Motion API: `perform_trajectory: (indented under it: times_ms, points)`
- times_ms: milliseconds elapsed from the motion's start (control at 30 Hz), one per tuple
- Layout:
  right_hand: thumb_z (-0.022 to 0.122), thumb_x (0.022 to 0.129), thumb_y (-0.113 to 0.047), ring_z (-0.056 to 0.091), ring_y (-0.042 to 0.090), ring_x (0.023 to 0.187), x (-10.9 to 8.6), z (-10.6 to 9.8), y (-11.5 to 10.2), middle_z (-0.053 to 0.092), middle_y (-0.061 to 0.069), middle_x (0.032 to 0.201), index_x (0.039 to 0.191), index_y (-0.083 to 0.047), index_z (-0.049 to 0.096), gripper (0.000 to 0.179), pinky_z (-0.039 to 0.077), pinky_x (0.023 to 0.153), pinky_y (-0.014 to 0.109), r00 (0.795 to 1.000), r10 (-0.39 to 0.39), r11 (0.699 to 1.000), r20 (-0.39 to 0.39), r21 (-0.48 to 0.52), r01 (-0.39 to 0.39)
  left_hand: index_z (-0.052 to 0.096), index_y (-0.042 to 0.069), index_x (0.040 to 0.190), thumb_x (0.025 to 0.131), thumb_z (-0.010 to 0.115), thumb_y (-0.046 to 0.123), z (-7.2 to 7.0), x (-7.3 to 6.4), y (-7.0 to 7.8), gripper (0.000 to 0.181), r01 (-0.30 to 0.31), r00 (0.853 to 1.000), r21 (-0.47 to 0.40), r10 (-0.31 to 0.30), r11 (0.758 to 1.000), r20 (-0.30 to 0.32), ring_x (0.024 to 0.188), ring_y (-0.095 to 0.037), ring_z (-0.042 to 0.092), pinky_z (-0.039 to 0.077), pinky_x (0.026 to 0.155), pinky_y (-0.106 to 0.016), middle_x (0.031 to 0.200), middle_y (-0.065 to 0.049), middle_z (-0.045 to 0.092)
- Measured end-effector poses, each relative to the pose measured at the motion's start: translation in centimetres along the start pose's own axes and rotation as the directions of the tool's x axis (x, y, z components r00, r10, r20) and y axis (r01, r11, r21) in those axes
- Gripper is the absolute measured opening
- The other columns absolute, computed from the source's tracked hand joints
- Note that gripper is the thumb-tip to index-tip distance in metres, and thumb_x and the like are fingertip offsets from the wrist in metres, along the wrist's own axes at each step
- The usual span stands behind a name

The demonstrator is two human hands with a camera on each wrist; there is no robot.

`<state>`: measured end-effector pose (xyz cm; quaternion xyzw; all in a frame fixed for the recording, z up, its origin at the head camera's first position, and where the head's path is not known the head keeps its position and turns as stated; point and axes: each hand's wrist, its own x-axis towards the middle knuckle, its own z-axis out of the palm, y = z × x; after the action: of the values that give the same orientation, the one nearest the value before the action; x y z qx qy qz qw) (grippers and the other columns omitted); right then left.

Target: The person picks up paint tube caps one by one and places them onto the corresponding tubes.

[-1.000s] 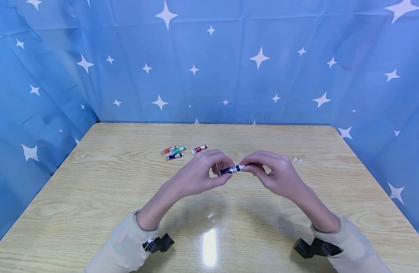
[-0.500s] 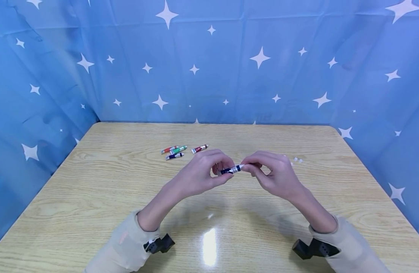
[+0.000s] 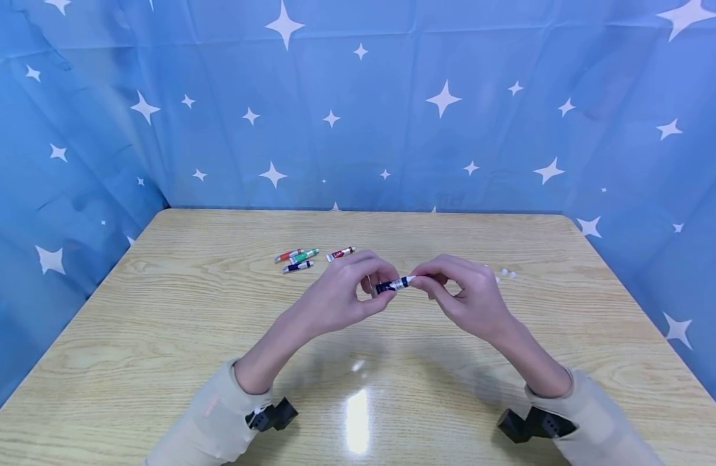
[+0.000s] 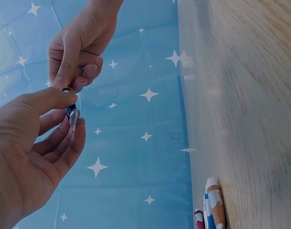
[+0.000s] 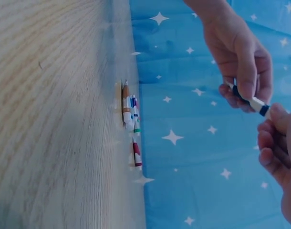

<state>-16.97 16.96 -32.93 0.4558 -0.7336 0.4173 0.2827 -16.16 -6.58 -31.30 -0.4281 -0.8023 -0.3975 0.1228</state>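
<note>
Between my two hands, above the middle of the table, is a small dark blue paint tube (image 3: 393, 285). My left hand (image 3: 349, 292) pinches its body between thumb and fingers, with the tail end partly hidden in the hand. At its other end, my right hand (image 3: 465, 292) pinches the white cap (image 3: 411, 279) with thumb and fingertips. From the left wrist view, the crimped silver tail of the tube (image 4: 73, 117) points down past the left thumb. The right wrist view shows the tube (image 5: 256, 103) spanning both hands; the right fingers mostly cover the cap there.
Behind the left hand lie an orange tube (image 3: 287, 255), a green tube (image 3: 304, 256), another dark blue tube (image 3: 298, 266) and a red tube (image 3: 340, 254). Small white caps (image 3: 512, 274) lie beyond the right hand. A blue starry curtain (image 3: 358, 129) borders the wooden table (image 3: 160, 336).
Both hands have risen very slightly with the tube between them. My right hand has shifted a little left, and another white piece beside it has come into view.
</note>
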Motion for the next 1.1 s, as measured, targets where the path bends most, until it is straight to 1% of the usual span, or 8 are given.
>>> perform_trajectory:
  times_ms: [267, 333, 400, 600, 667, 733, 867, 1100]
  points:
    - [0.063, 0.101, -0.028, 0.053, 0.004, 0.061, 0.0, 0.1, 0.1, 0.066, -0.002, 0.077, 0.095, -0.006, 0.073, 0.025, 0.042, 0.056, 0.015, 1.0, 0.004, 1.0, -0.001, -0.014, -0.004, 0.072, 0.003, 0.102, 0.088, 0.075, 0.001, 0.0, 0.0, -0.6, 0.015, -0.007, 1.0, -0.004, 0.007, 1.0, 0.0, 0.073, -0.008, 0.06, 0.052, 0.067, -0.018, 0.095, -0.003, 0.066]
    - [0.063, 0.101, -0.028, 0.052, 0.004, 0.062, 0.0, 0.0, 0.1, 0.067, -0.002, 0.079, 0.096, -0.006, 0.073, 0.025, 0.041, 0.056, 0.015, 1.0, 0.012, 1.0, 0.008, -0.016, -0.012, 0.072, 0.003, 0.101, 0.088, 0.075, 0.002, -0.1, 0.0, -0.6, 0.014, -0.005, 1.0, -0.003, 0.005, 1.0, 0.003, 0.073, -0.007, 0.06, 0.052, 0.067, -0.018, 0.094, -0.002, 0.066]
    - [0.063, 0.101, -0.027, 0.051, 0.005, 0.062, 0.0, 0.0, 0.1, 0.067, -0.001, 0.081, 0.097, -0.006, 0.074, 0.024, 0.041, 0.057, 0.015, 0.999, 0.028, 0.999, 0.025, -0.017, -0.027, 0.072, 0.004, 0.101, 0.088, 0.075, 0.002, -0.1, -0.1, -0.7, 0.014, -0.001, 1.0, -0.003, 0.001, 1.0, 0.002, 0.074, -0.008, 0.06, 0.053, 0.067, -0.021, 0.094, -0.002, 0.066]
    - [0.069, 0.097, -0.018, 0.05, 0.004, 0.062, -0.2, -0.2, 0.1, 0.068, -0.004, 0.085, 0.1, -0.008, 0.074, 0.011, 0.041, 0.054, 0.018, 0.992, 0.093, 0.995, 0.088, -0.029, -0.091, 0.073, 0.004, 0.1, 0.088, 0.075, 0.003, -0.3, -0.4, -1.2, 0.013, 0.014, 1.0, 0.009, -0.014, 1.0, -0.015, 0.076, -0.01, 0.059, 0.054, 0.067, -0.023, 0.093, -0.001, 0.067]
    - [0.071, 0.095, -0.013, 0.051, 0.004, 0.062, -0.2, -0.4, 0.2, 0.068, -0.004, 0.085, 0.101, -0.008, 0.074, 0.008, 0.043, 0.053, 0.018, 0.99, 0.099, 0.995, 0.095, -0.028, -0.097, 0.073, 0.004, 0.1, 0.088, 0.075, 0.003, -0.4, -0.5, -1.4, 0.012, 0.023, 1.0, 0.006, -0.023, 1.0, -0.02, 0.076, -0.01, 0.06, 0.055, 0.067, -0.027, 0.092, -0.001, 0.068]
    - [0.073, 0.093, -0.007, 0.052, 0.004, 0.062, -0.3, -0.5, 0.2, 0.068, -0.005, 0.085, 0.102, -0.008, 0.074, 0.009, 0.044, 0.053, 0.018, 0.989, 0.108, 0.994, 0.101, -0.033, -0.105, 0.073, 0.004, 0.1, 0.088, 0.076, 0.004, -0.5, -0.6, -1.6, 0.012, 0.039, 0.999, 0.0, -0.039, 0.999, -0.023, 0.077, -0.01, 0.06, 0.056, 0.067, -0.03, 0.091, -0.001, 0.068]
    - [0.076, 0.087, 0.003, 0.053, 0.004, 0.063, -0.4, -1.0, 0.2, 0.068, -0.006, 0.085, 0.102, -0.009, 0.073, 0.02, 0.044, 0.055, 0.018, 0.988, 0.12, 0.992, 0.096, -0.055, -0.115, 0.073, 0.004, 0.101, 0.089, 0.076, 0.004, -0.9, -0.8, -2.1, 0.012, 0.077, 0.997, -0.007, -0.078, 0.997, -0.023, 0.077, -0.011, 0.061, 0.057, 0.068, -0.034, 0.091, 0.0, 0.068]
    - [0.076, 0.087, 0.002, 0.053, 0.004, 0.064, -0.6, -1.3, 0.5, 0.068, -0.007, 0.086, 0.102, -0.01, 0.073, 0.019, 0.044, 0.056, 0.019, 0.987, 0.127, 0.99, 0.095, -0.072, -0.12, 0.074, 0.004, 0.101, 0.088, 0.077, 0.005, -1.5, -1.5, -3.4, 0.013, 0.163, 0.986, 0.025, -0.163, 0.986, -0.025, 0.077, -0.011, 0.06, 0.055, 0.068, -0.026, 0.085, 0.002, 0.065]
